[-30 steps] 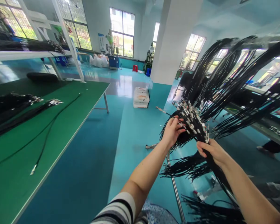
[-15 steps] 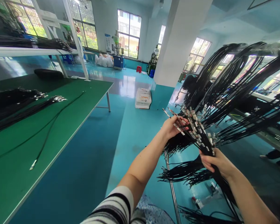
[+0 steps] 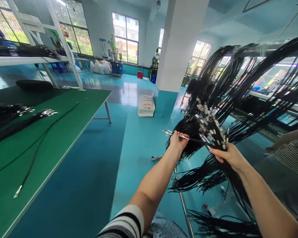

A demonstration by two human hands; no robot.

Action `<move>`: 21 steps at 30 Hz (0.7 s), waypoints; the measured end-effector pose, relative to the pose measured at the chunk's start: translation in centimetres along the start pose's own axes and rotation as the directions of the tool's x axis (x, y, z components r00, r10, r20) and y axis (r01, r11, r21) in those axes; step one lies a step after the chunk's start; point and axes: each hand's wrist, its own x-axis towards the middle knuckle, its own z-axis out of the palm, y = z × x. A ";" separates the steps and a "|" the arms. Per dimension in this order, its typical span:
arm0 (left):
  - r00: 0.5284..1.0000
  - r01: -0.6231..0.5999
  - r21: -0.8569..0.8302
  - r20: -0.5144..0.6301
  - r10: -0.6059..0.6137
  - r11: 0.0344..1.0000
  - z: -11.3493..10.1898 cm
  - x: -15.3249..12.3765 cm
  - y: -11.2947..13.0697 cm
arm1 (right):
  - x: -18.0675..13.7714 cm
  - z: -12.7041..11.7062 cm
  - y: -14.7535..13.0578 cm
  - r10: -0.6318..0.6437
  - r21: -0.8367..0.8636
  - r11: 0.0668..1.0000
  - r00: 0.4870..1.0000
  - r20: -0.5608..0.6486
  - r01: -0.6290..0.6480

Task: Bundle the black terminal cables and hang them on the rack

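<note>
My right hand [image 3: 227, 155] is closed around a thick bundle of black cables [image 3: 213, 127] whose metal-tipped ends fan out above my fingers. The cables arc up and over a rack [image 3: 260, 49] at the upper right. My left hand [image 3: 178, 142] is closed on a few cables [image 3: 173, 134] drawn out of the bundle toward the left, their silver tips poking past my fingers. More black cable bunches [image 3: 198, 177] hang below both hands.
A long green table [image 3: 59, 132] at left carries cable bundles [image 3: 12, 115] and a single loose cable [image 3: 34, 155]. A metal frame leg [image 3: 182, 198] stands below my hands. White sacks [image 3: 146, 105] lie by a white pillar [image 3: 181, 43]. Another person's striped sleeve [image 3: 291, 152] is at right.
My left hand has pulled a few cables leftward, apart from the bundle. The right hand kept its grip and rose slightly. A striped-sleeved person came into view at the right edge.
</note>
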 end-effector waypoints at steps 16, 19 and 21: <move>0.956 -0.276 0.297 0.180 0.231 0.914 7.0 -1.2 -1.8 | 0.5 -0.5 -1.0 -0.039 -0.265 0.964 0.965 -0.261 -0.033; 0.992 -0.102 0.357 0.109 0.066 0.929 6.5 -0.6 -2.6 | -0.1 -1.5 -0.9 -0.020 -0.088 0.996 0.924 -0.383 -0.015; 0.999 -0.006 0.360 0.052 -0.014 0.933 5.7 -0.1 -3.7 | -0.5 -2.3 -0.9 0.008 0.005 1.000 0.904 -0.427 -0.006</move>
